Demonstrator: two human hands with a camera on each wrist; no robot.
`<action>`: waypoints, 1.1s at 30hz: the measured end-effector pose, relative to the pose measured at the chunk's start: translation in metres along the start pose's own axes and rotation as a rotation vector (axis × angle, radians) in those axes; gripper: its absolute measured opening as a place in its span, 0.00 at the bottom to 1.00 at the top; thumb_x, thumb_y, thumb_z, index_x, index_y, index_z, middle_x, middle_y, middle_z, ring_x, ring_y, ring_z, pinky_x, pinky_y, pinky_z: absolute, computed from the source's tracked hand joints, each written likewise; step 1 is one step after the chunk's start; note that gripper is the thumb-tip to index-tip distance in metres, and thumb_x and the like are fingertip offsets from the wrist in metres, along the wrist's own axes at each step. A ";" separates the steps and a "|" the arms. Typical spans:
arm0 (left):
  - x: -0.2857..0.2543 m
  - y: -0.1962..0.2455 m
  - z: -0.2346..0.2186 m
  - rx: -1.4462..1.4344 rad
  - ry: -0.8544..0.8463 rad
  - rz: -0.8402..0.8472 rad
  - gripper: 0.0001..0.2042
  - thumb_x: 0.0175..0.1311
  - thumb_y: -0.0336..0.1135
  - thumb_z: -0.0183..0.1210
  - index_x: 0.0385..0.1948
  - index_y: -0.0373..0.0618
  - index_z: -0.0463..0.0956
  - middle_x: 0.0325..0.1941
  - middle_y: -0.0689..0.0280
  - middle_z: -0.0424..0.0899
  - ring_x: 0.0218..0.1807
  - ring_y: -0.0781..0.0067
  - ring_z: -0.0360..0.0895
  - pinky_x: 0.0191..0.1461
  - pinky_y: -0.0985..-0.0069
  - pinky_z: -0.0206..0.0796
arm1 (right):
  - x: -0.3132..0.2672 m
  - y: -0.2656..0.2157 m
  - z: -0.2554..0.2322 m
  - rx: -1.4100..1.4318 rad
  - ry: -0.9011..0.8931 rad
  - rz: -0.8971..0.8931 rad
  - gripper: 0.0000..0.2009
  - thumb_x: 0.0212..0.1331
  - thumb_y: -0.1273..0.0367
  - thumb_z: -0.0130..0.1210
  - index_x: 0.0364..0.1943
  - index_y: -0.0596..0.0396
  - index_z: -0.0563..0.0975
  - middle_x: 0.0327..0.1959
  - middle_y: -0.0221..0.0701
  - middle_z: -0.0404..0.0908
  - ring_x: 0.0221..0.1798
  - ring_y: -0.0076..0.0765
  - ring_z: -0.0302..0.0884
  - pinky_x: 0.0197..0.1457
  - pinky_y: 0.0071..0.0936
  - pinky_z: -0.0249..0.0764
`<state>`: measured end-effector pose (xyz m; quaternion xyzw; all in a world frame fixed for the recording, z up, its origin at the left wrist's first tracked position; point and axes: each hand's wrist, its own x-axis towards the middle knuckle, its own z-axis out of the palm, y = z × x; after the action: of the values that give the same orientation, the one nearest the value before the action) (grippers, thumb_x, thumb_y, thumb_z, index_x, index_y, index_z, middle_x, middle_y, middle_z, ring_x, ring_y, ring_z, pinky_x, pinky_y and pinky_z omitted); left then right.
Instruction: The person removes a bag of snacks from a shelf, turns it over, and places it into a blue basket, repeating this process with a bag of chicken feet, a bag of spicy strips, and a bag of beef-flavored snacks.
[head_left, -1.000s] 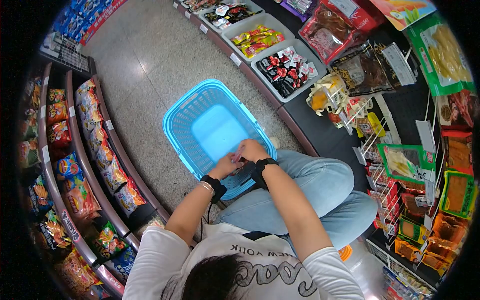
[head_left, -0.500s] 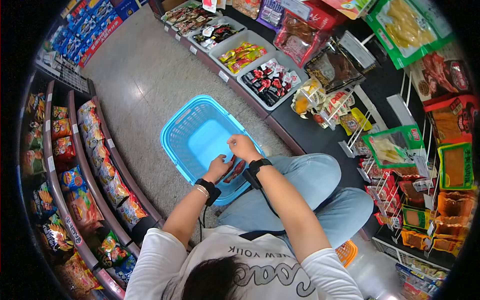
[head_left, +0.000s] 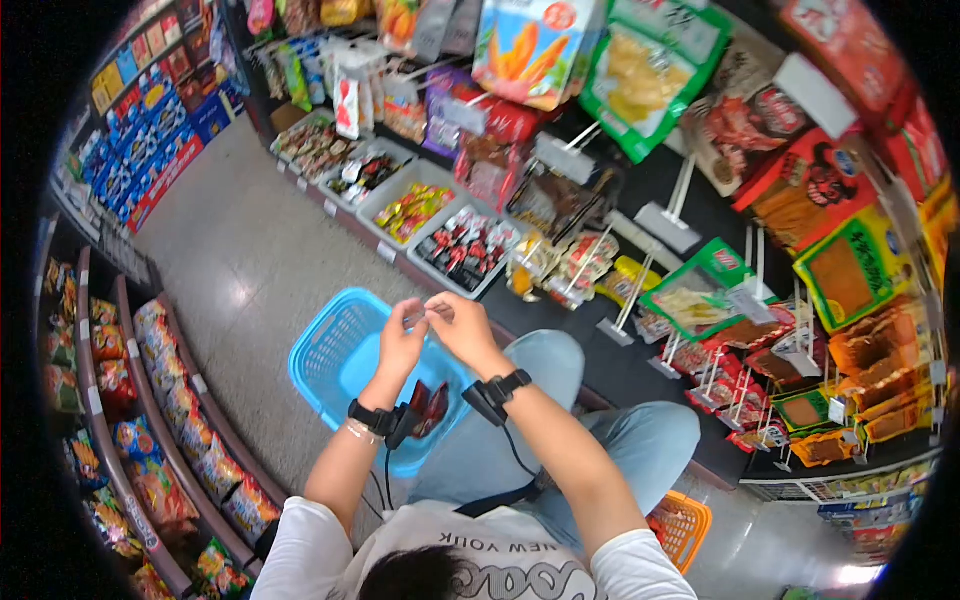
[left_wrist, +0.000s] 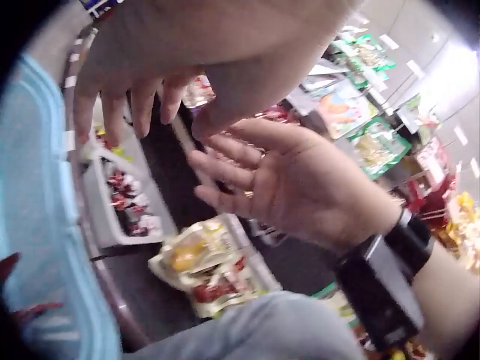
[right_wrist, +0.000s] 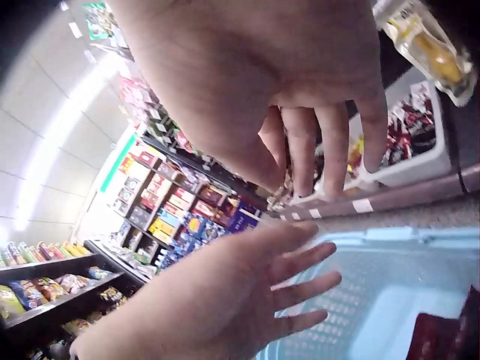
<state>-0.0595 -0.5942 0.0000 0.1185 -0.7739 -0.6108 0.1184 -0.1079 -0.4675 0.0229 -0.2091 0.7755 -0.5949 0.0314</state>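
Both bare hands are raised close together over the near side of a light-blue plastic basket (head_left: pixel 335 325), fingertips almost meeting in the head view. My left hand (head_left: pixel 402 340) has loosely bent fingers with nothing between them. Opposite it, my right hand (head_left: pixel 463 328) also holds nothing; its spread fingers and palm show in the left wrist view. Dark red shiny packets (head_left: pixel 430 410) lie in the basket below the wrists, partly covered by the left wrist's black camera. The right wrist view shows a corner of the red packets (right_wrist: pixel 435 337) too.
Right of the basket runs a low black shelf with grey bins of small packets (head_left: pixel 465 245). Hooks hold hanging snack bags (head_left: pixel 700 290) above it. Left stands a curved rack of chip bags (head_left: pixel 175 365). An orange basket (head_left: pixel 688 530) sits behind the bent knees.
The hands have parted from the dark red packets, which now lie in the blue basket, and have risen. The head view has swung toward the right-hand shelf.
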 end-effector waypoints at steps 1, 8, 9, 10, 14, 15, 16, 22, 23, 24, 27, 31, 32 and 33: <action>0.009 0.027 0.008 -0.105 -0.033 0.078 0.18 0.57 0.29 0.56 0.50 0.38 0.68 0.49 0.57 0.77 0.51 0.66 0.75 0.53 0.72 0.68 | 0.003 -0.029 -0.020 0.047 0.064 -0.004 0.06 0.53 0.73 0.56 0.35 0.59 0.77 0.31 0.34 0.82 0.35 0.27 0.80 0.40 0.25 0.75; 0.017 0.225 0.060 -0.409 -0.345 0.380 0.19 0.59 0.27 0.54 0.53 0.40 0.66 0.54 0.59 0.73 0.52 0.70 0.72 0.54 0.74 0.65 | 0.006 -0.161 -0.157 0.154 0.477 -0.278 0.06 0.56 0.74 0.56 0.37 0.59 0.77 0.31 0.30 0.81 0.33 0.20 0.77 0.37 0.19 0.73; 0.018 0.246 0.068 -0.435 -0.395 0.407 0.19 0.59 0.27 0.54 0.53 0.40 0.66 0.54 0.59 0.73 0.52 0.70 0.72 0.54 0.74 0.65 | 0.002 -0.181 -0.175 0.121 0.535 -0.275 0.06 0.56 0.74 0.56 0.37 0.59 0.77 0.32 0.30 0.80 0.33 0.20 0.76 0.38 0.18 0.72; 0.017 0.266 0.076 -0.460 -0.444 0.433 0.19 0.59 0.28 0.54 0.54 0.40 0.66 0.54 0.59 0.72 0.52 0.70 0.72 0.55 0.74 0.65 | 0.000 -0.196 -0.192 0.156 0.531 -0.335 0.06 0.56 0.74 0.56 0.37 0.59 0.76 0.33 0.30 0.80 0.34 0.20 0.76 0.38 0.18 0.72; 0.009 0.346 0.096 -0.545 -0.591 0.541 0.19 0.61 0.28 0.54 0.55 0.39 0.64 0.56 0.61 0.71 0.57 0.70 0.68 0.61 0.74 0.59 | -0.013 -0.265 -0.249 0.139 0.620 -0.498 0.07 0.58 0.74 0.54 0.40 0.60 0.74 0.34 0.29 0.79 0.34 0.20 0.76 0.38 0.17 0.72; 0.011 0.364 0.101 -0.569 -0.614 0.563 0.19 0.61 0.28 0.54 0.54 0.38 0.65 0.56 0.61 0.72 0.57 0.70 0.68 0.61 0.74 0.59 | -0.015 -0.281 -0.262 0.122 0.650 -0.485 0.08 0.59 0.73 0.54 0.40 0.60 0.73 0.35 0.30 0.79 0.34 0.21 0.76 0.38 0.17 0.71; 0.016 0.381 0.107 -0.568 -0.604 0.640 0.19 0.61 0.28 0.54 0.54 0.38 0.65 0.55 0.61 0.73 0.57 0.71 0.69 0.60 0.75 0.60 | -0.014 -0.293 -0.275 0.122 0.687 -0.503 0.09 0.59 0.72 0.54 0.41 0.61 0.73 0.35 0.31 0.79 0.35 0.22 0.77 0.37 0.17 0.72; 0.051 0.472 0.116 -0.693 -0.423 0.740 0.19 0.57 0.28 0.56 0.51 0.37 0.68 0.51 0.61 0.75 0.48 0.73 0.73 0.53 0.77 0.64 | 0.014 -0.340 -0.332 0.177 0.656 -0.537 0.15 0.59 0.70 0.53 0.48 0.65 0.70 0.41 0.38 0.79 0.38 0.29 0.79 0.41 0.20 0.75; 0.061 0.484 0.114 -0.663 -0.373 0.773 0.19 0.56 0.28 0.56 0.51 0.36 0.68 0.50 0.60 0.75 0.49 0.72 0.73 0.53 0.77 0.64 | 0.020 -0.346 -0.335 0.228 0.638 -0.526 0.16 0.60 0.70 0.53 0.49 0.65 0.70 0.41 0.39 0.79 0.38 0.30 0.79 0.42 0.20 0.75; 0.072 0.494 0.113 -0.686 -0.328 0.808 0.19 0.55 0.29 0.56 0.50 0.34 0.68 0.50 0.58 0.76 0.50 0.70 0.74 0.53 0.76 0.64 | 0.026 -0.351 -0.339 0.277 0.617 -0.513 0.16 0.60 0.70 0.53 0.49 0.65 0.70 0.42 0.39 0.79 0.39 0.31 0.79 0.43 0.21 0.76; 0.121 0.518 0.109 -0.571 -0.099 0.819 0.22 0.54 0.32 0.55 0.53 0.33 0.67 0.53 0.55 0.74 0.53 0.67 0.72 0.56 0.74 0.62 | 0.051 -0.363 -0.351 0.315 0.540 -0.484 0.23 0.59 0.70 0.53 0.57 0.65 0.63 0.53 0.42 0.71 0.48 0.38 0.76 0.52 0.27 0.73; 0.174 0.532 0.106 -0.353 0.175 0.718 0.28 0.52 0.37 0.54 0.55 0.31 0.64 0.54 0.48 0.73 0.54 0.61 0.73 0.56 0.72 0.63 | 0.089 -0.363 -0.364 0.225 0.531 -0.453 0.30 0.58 0.68 0.55 0.62 0.66 0.57 0.56 0.41 0.67 0.56 0.39 0.69 0.58 0.30 0.68; 0.188 0.533 0.105 -0.260 0.226 0.684 0.29 0.53 0.38 0.54 0.56 0.31 0.63 0.55 0.47 0.73 0.54 0.60 0.73 0.57 0.72 0.63 | 0.096 -0.363 -0.365 0.180 0.544 -0.444 0.30 0.58 0.67 0.55 0.62 0.66 0.57 0.56 0.41 0.67 0.57 0.38 0.68 0.58 0.30 0.67; 0.195 0.534 0.099 -0.172 0.204 0.679 0.31 0.55 0.42 0.54 0.59 0.31 0.59 0.56 0.47 0.72 0.56 0.60 0.72 0.57 0.72 0.63 | 0.099 -0.365 -0.365 0.111 0.537 -0.423 0.31 0.57 0.66 0.56 0.62 0.67 0.57 0.57 0.40 0.67 0.58 0.35 0.67 0.58 0.29 0.67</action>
<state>-0.2970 -0.4465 0.5051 -0.0953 -0.6992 -0.5846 0.4003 -0.2018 -0.2455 0.4903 -0.1991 0.6622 -0.6632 -0.2864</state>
